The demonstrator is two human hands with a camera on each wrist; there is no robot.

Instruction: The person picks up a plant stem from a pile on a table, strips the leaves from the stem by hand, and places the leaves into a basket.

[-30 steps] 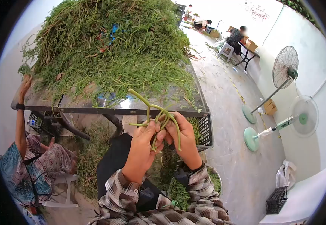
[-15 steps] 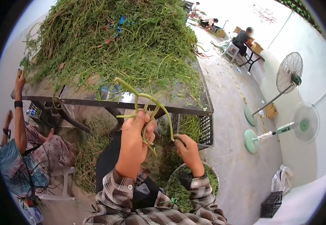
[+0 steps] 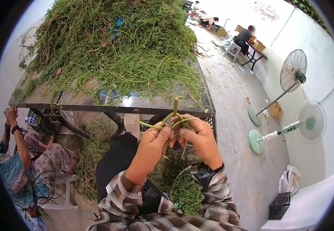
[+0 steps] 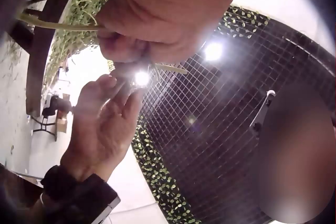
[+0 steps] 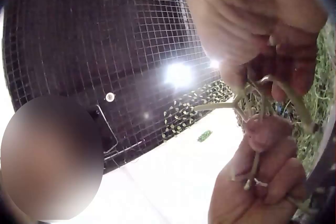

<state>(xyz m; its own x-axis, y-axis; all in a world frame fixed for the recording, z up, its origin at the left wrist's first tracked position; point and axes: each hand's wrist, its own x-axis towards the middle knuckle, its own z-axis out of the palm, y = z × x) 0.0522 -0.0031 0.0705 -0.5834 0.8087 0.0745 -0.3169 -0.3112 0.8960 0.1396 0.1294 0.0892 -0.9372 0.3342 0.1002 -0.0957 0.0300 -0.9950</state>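
Note:
A bare, branched green plant stem (image 3: 176, 104) stands up between my two hands, in front of the table edge. My left hand (image 3: 150, 145) pinches its lower shoots between thumb and curled fingers; one side shoot sticks out left over that hand. Close on the other side, my right hand (image 3: 202, 139) grips a shoot of the same stem with thumb and fingers. In the right wrist view the stem's thick cut end (image 5: 296, 103) points away from the hands, and thin shoots hang below the left fingers (image 5: 268, 134). The fingers hide the stem's middle.
A large heap of leafy greens (image 3: 113, 50) covers the dark table (image 3: 74, 109). Beneath my arms stands a basket of greens (image 3: 188, 196). Another person (image 3: 24, 165) sits at left. Standing fans (image 3: 293, 73) and a black crate (image 3: 279, 206) are at right.
My right hand first moved away from the left, low beside a drooping shoot, then came back to the stem. The stem has turned more upright. The person at left has lowered an arm.

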